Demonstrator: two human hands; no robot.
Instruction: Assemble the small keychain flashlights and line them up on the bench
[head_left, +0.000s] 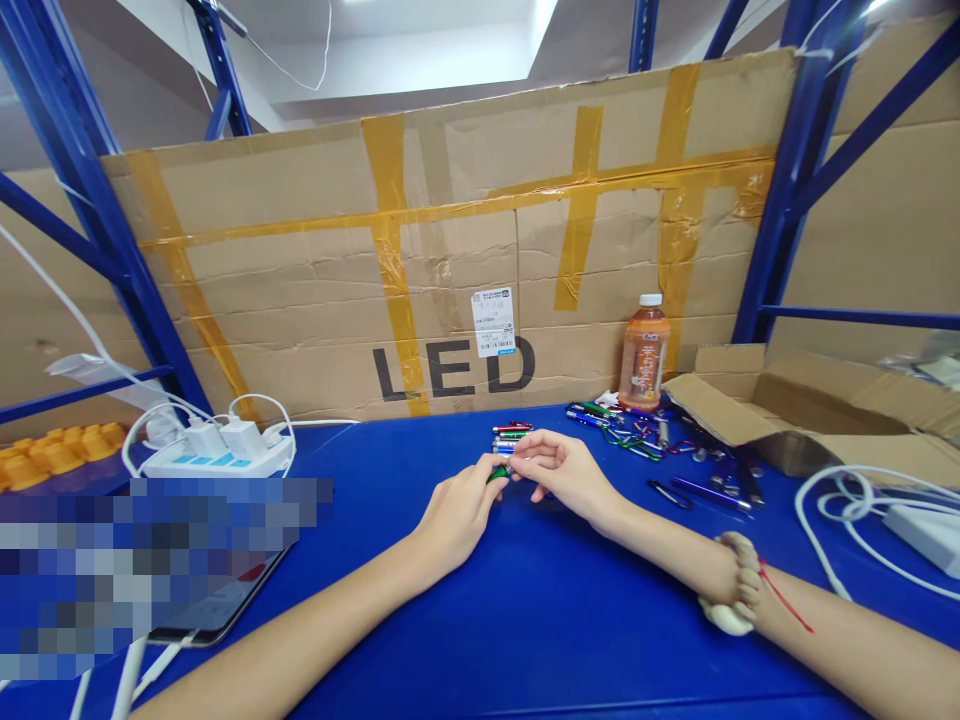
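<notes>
Over the middle of the blue table, my left hand [457,510] is closed, with thumb and forefinger pinching a small, shiny green tube-like piece [498,472]. My right hand [566,475] meets it from the right. Its thumb and forefinger pinch together at the end of that piece, and its other fingers curl loosely. What exactly lies between the right fingertips is too small to make out. Just beyond both hands is a short row of slim metallic tubes [511,430] in red, green, silver and blue, partly hidden by my fingers.
To the right lies a scattered pile of coloured metal tubes and clips [637,435], near an orange drink bottle [645,355] and an open cardboard box [795,405]. White cable [817,530] coils at far right. A power strip [217,460] and a phone [225,600] sit left.
</notes>
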